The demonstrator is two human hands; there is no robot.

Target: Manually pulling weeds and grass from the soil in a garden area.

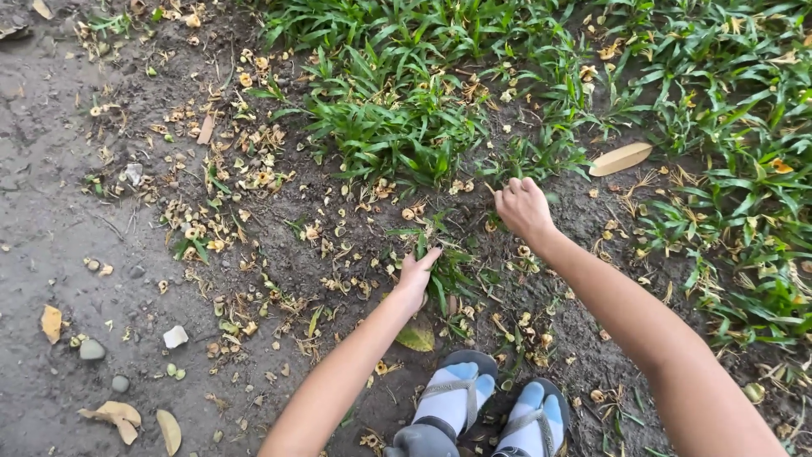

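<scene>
Beside the large grass clump point(393, 127), the left hand point(414, 275) grips a small weed tuft point(444, 271) while the clenched right hand point(523, 207) pinches thin blades, which may snap above the roots.

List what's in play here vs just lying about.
In hand:
left hand on small green grass tuft
right hand, fist closed at edge of larger green grass clump

Lying about:
long tan dry leaf
white stone chip
round grey pebble
</scene>
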